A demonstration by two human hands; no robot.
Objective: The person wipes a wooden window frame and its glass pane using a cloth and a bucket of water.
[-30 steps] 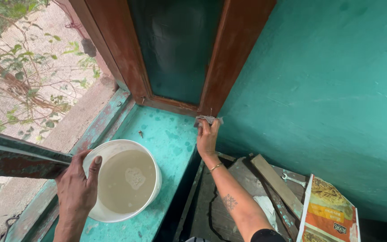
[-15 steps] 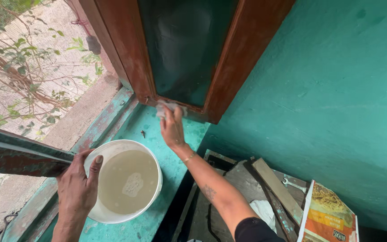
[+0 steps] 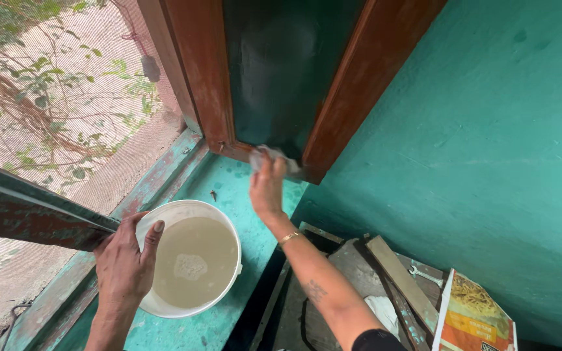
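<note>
a teal-painted wall (image 3: pixel 476 130) fills the right side, and beside it stands a brown wooden window frame (image 3: pixel 196 71) around a dark pane. the person's right hand (image 3: pixel 268 185) is raised to the frame's bottom rail, fingers closed over a small pale rag (image 3: pixel 271 156) and pressing it flat against the wood where the rail meets the right upright. the step in hand looks like wiping down the lower rail; the next move would seem to call for a steady sideways stroke along the rail, or a dip of the rag in the water.

on the teal sill (image 3: pixel 242 188) below sits a white plastic bucket (image 3: pixel 229 224), upright, holding cloudy beige water with a small patch of foam near the middle. the left hand (image 3: pixel 125 266) grips its near-left rim, thumb hooked over the edge and fingers down the outside, steadying it.

lower right, on dark boards, lies an orange and white printed bag (image 3: pixel 479 315), and near it a small metal spanner (image 3: pixel 424 274).
</note>
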